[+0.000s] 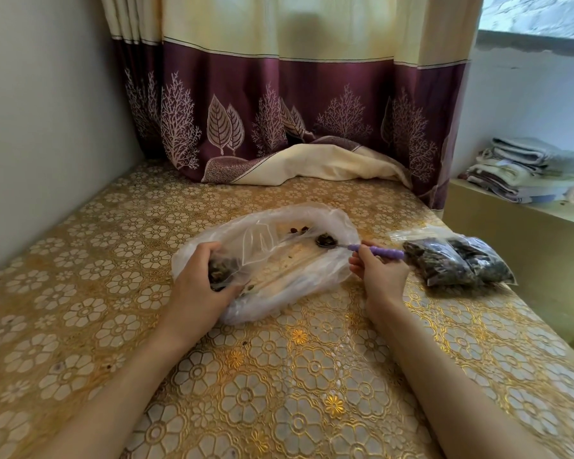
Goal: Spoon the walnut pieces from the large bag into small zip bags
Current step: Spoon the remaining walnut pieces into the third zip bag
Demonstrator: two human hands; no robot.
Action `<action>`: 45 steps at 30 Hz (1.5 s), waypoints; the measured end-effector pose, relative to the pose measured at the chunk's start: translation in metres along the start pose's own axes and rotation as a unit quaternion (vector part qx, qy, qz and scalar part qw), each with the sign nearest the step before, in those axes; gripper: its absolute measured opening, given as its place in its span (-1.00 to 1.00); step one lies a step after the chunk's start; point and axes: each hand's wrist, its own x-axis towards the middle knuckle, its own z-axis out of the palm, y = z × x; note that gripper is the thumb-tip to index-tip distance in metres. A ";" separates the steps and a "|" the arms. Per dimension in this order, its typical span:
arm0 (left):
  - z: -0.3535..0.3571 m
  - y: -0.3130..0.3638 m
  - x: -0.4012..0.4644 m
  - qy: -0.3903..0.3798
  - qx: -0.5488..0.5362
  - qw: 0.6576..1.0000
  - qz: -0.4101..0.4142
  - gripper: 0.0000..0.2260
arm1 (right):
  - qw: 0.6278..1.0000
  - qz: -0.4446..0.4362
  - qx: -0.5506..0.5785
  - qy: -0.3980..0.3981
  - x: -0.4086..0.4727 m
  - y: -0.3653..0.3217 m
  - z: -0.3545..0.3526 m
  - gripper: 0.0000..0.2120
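The large clear plastic bag (315, 270) lies open and nearly flat in the middle of the table. My left hand (201, 281) grips a small zip bag (232, 260) partly filled with walnut pieces, its clear top standing open over the large bag. My right hand (380, 276) holds a spoon by its purple handle (378, 250). The spoon's bowl (325, 241) carries a heap of walnut pieces just above the large bag's far side. A few loose pieces (298, 230) lie inside the large bag beyond the spoon.
Two filled zip bags (458, 263) of dark walnut pieces lie at the table's right edge. A gold floral tablecloth (279, 376) covers the table. A purple and cream curtain (295, 120) hangs at the back, its hem bunched on the table. Folded towels (527, 170) sit on a ledge at right.
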 end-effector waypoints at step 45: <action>0.002 0.001 0.002 0.055 -0.041 0.998 -0.014 -0.62 | 0.886 -0.299 -0.150 -0.322 -0.070 -0.096 0.032 -0.83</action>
